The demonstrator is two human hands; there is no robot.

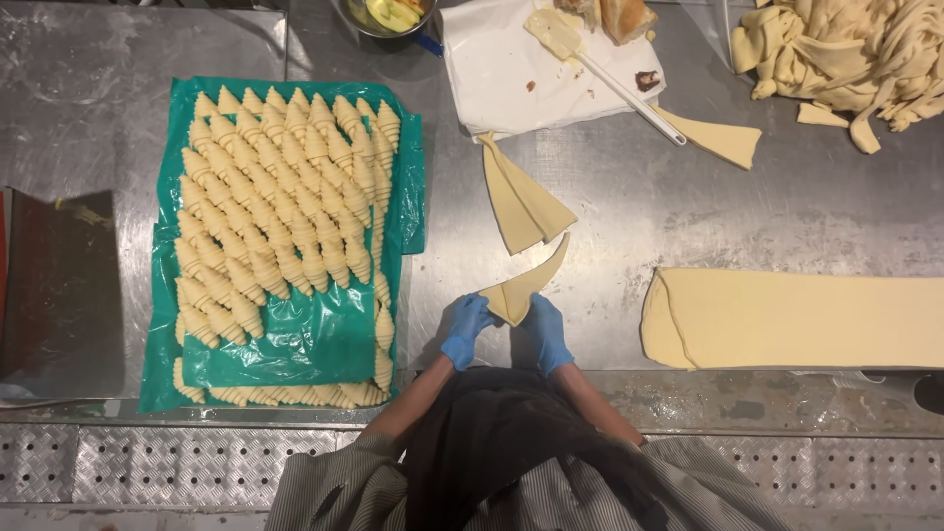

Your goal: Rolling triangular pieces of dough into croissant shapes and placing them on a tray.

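Note:
Both my hands wear blue gloves and grip the wide end of a long dough triangle [526, 283] near the steel table's front edge. My left hand [466, 328] pinches its left corner; my right hand [547, 332] holds the right corner. The triangle's thin tip curves up and to the right. A small stack of cut dough triangles [521, 202] lies just beyond it. To the left, several rows of rolled raw croissants [280, 206] lie on green plastic sheeting [315, 339], with more rolled ones layered under the sheet.
A folded sheet of dough [796, 317] lies at the right. Dough trimmings [846, 49] pile at the far right corner. A white paper [511, 74] with a spatula [600, 69], another dough triangle [723, 138] and a metal bowl [388, 18] sit at the back.

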